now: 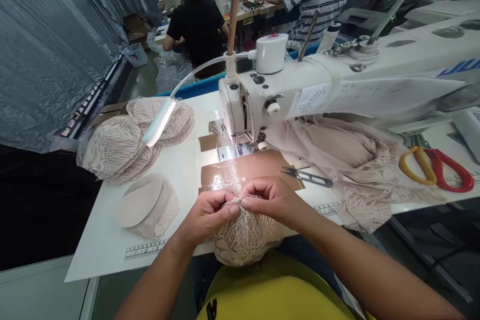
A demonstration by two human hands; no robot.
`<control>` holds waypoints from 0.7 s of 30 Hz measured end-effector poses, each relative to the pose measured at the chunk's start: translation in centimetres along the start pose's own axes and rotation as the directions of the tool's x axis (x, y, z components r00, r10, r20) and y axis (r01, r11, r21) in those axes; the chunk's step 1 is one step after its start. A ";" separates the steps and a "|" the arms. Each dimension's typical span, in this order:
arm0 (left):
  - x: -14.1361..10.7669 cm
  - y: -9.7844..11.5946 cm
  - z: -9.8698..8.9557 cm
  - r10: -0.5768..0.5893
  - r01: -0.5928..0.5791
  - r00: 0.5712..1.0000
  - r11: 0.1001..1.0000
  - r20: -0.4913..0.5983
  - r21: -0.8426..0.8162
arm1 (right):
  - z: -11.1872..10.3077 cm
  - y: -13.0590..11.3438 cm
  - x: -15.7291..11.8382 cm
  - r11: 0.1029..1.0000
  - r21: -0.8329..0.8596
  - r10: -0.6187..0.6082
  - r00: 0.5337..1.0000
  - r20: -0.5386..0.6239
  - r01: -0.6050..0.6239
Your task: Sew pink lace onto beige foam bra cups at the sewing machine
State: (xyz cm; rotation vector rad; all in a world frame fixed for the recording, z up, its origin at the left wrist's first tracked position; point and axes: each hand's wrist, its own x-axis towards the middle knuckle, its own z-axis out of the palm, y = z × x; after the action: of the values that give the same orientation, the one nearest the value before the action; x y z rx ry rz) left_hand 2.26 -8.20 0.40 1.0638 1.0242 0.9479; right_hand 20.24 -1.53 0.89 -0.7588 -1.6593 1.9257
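Observation:
A beige lace bra cup point(245, 237) hangs over the table's front edge, its rounded side toward me. My left hand point(210, 215) pinches the cup's upper edge between thumb and forefinger. Close beside it, my right hand point(272, 200) pinches the same edge, so the two thumbs almost meet. Just beyond my fingers lies brown tape point(247, 170) on the machine bed, below the needle area of a white sewing machine point(240, 105). Black thread snips point(307, 176) rest to the right of my right hand.
Stacked lace cups point(116, 147) sit at the left, with a smooth beige cup piece point(144, 205) nearer me. Beige lace fabric point(337, 145) is heaped on the right under red and yellow-handled scissors point(437, 169). A lit lamp point(159, 122) arches over the table. Two people work behind.

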 end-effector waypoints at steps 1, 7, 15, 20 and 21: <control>0.1 -0.3 0.2 -0.020 0.018 0.999 0.998 -0.040 -0.054 | -0.1 0.2 0.1 0.999 0.034 0.020 1.000 0.008 -0.020; -1.5 1.9 -2.4 -0.108 0.048 0.881 0.989 -0.461 -0.140 | -2.9 0.3 -0.3 0.997 -0.070 0.007 0.990 -0.139 -0.017; 2.1 4.3 -4.8 0.614 0.155 0.738 0.251 -0.281 0.956 | -6.0 -1.7 -1.0 0.827 -0.561 -0.118 0.960 -0.252 -0.045; 8.3 -0.5 0.6 0.282 0.110 0.958 -0.195 -0.052 0.975 | -4.7 -2.0 2.3 0.552 -0.832 -0.185 0.981 -0.059 0.054; 8.6 -1.1 1.5 0.251 0.085 0.968 -0.207 -0.031 0.975 | -4.5 -1.6 2.8 0.499 -0.864 -0.174 0.984 -0.028 0.063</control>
State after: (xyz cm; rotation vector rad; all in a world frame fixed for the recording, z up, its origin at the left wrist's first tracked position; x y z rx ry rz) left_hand 6.01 -0.56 -2.02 2.4806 2.0587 0.0114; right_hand 21.25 3.86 1.70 -1.0245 -2.5199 0.7904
